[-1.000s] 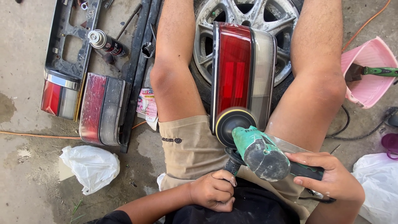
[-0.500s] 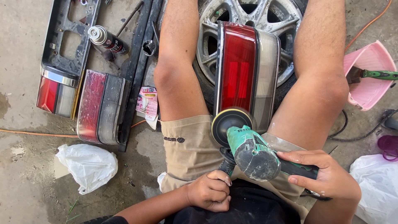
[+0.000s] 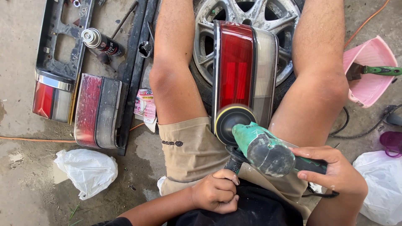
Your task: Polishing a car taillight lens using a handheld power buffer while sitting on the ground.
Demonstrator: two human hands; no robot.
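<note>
A red and grey car tail light point(image 3: 245, 67) lies between my knees, resting on an alloy wheel point(image 3: 251, 16). A green power polisher point(image 3: 261, 146) has its round black pad point(image 3: 232, 121) pressed on the near end of the light. My left hand point(image 3: 215, 192) is closed around the polisher's black side handle. My right hand point(image 3: 335, 171) grips the rear body of the polisher.
A second tail light point(image 3: 96, 111) and a black trim panel with a lamp point(image 3: 52, 96) lie at left, with a spray can point(image 3: 102, 42). A white plastic bag point(image 3: 86, 171) is near left. A pink tub with a scraper point(image 3: 370, 71) stands at right.
The polisher pad has stayed on the near end of the tail light, shifting only slightly. Both hands keep their grip.
</note>
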